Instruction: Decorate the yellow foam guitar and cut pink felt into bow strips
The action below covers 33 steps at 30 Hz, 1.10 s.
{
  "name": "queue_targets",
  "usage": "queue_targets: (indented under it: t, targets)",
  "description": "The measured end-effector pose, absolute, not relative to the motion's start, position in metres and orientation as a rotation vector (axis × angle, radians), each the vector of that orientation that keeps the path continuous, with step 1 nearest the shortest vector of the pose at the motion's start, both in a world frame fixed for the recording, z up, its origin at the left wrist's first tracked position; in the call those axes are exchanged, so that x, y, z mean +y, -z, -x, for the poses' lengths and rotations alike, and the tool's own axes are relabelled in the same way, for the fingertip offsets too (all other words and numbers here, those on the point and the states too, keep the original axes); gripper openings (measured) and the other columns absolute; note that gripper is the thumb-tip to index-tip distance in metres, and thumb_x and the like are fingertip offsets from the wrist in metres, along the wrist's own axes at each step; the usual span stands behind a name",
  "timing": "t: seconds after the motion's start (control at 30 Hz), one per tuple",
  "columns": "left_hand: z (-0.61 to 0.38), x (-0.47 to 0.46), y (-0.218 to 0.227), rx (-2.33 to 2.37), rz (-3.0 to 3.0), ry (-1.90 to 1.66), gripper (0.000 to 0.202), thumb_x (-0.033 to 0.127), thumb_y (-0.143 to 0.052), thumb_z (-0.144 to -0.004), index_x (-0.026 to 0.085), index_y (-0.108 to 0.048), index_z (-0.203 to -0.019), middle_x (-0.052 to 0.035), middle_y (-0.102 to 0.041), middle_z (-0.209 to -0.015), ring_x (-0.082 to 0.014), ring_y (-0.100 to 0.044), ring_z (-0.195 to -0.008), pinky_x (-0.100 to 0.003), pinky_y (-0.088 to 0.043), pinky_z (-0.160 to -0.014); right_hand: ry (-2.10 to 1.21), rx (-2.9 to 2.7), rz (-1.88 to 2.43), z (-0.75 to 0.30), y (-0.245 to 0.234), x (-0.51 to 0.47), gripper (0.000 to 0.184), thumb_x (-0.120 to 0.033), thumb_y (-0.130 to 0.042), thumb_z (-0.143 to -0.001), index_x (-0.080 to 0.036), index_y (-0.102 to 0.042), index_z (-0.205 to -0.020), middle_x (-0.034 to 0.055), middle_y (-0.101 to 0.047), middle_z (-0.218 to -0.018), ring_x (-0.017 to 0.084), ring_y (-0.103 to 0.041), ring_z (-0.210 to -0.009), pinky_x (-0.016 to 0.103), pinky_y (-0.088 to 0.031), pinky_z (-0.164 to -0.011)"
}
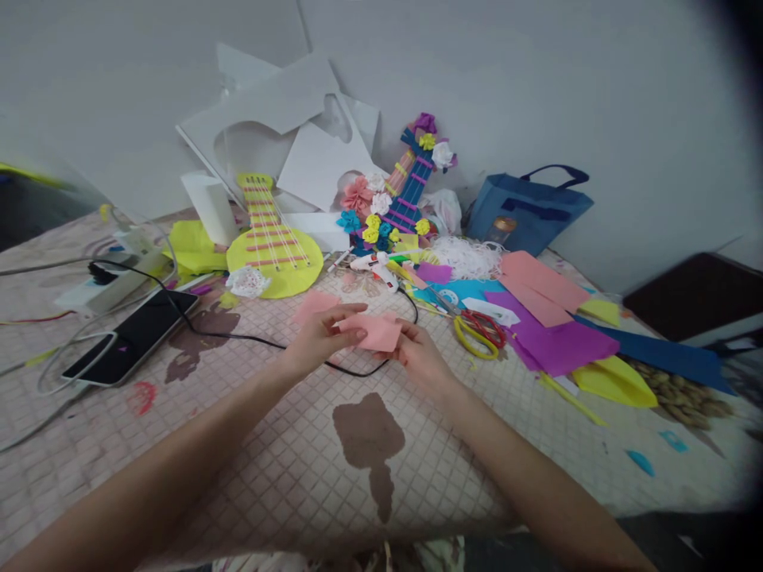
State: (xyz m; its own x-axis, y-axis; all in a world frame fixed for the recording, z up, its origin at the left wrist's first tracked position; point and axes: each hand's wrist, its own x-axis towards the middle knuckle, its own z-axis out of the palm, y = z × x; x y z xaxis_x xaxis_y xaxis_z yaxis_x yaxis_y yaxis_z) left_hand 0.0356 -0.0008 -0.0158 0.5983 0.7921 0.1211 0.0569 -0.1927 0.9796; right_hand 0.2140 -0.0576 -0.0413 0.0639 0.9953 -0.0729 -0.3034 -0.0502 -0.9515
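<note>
A small piece of pink paper [379, 332] is held up between my two hands above the table. My left hand [319, 340] pinches its left end between thumb and fingers. At the right edge, my right hand [419, 353] grips it too, its fingertips partly behind the paper. Another pink paper piece [315, 305] lies on the table just beyond my left hand. A black cord [351, 370] runs beneath my hands to a white glue gun [381, 266]. Scissors with yellow and red handles [477, 334] lie right of my right hand.
A yellow paper guitar [280, 254] and a blue one with paper flowers [408, 191] lean at the back. Coloured sheets [548, 338] spread at right, before a blue bag [524, 210]. A phone [131, 338] and power strip [113, 282] lie at left.
</note>
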Motion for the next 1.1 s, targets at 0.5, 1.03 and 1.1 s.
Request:
queue_targets:
  t: [0.5, 1.03, 1.1]
  targets:
    - [-0.037, 0.005, 0.026, 0.848, -1.187, -0.545, 0.033, 0.034, -0.075, -0.064, 0.015, -0.065, -0.088, -0.0072, -0.069, -0.085, -0.0182, -0.064, -0.074, -0.026, -0.047, -0.059, -1.21, -1.069, 1.109, -0.222, 0.037, -0.06, 0.022, -0.043, -0.065, -0.076, -0.021, -0.061, -0.078, -0.0016, -0.06, -0.07, 0.013, -0.055, -0.062, 0.025, -0.048, -0.055]
    - [-0.037, 0.011, 0.028, 0.813, -1.104, -0.717, 0.021, 0.031, -0.069, -0.069, 0.017, -0.061, -0.082, 0.0016, -0.06, -0.075, -0.0082, -0.055, -0.063, -0.019, -0.041, -0.056, -1.234, -0.953, 1.087, -0.219, 0.04, -0.061, 0.022, -0.034, -0.069, -0.069, -0.024, -0.058, -0.085, -0.0034, -0.058, -0.07, 0.012, -0.05, -0.058, 0.023, -0.041, -0.051]
    - [-0.037, 0.011, 0.029, 0.815, -1.002, -0.727, 0.02, 0.027, -0.07, -0.067, 0.018, -0.061, -0.082, 0.0012, -0.061, -0.077, -0.0093, -0.057, -0.066, -0.021, -0.044, -0.059, -1.233, -0.945, 1.043, -0.218, 0.039, -0.061, 0.019, -0.03, -0.067, -0.069, -0.025, -0.057, -0.083, -0.0039, -0.056, -0.07, 0.012, -0.05, -0.058, 0.023, -0.041, -0.052]
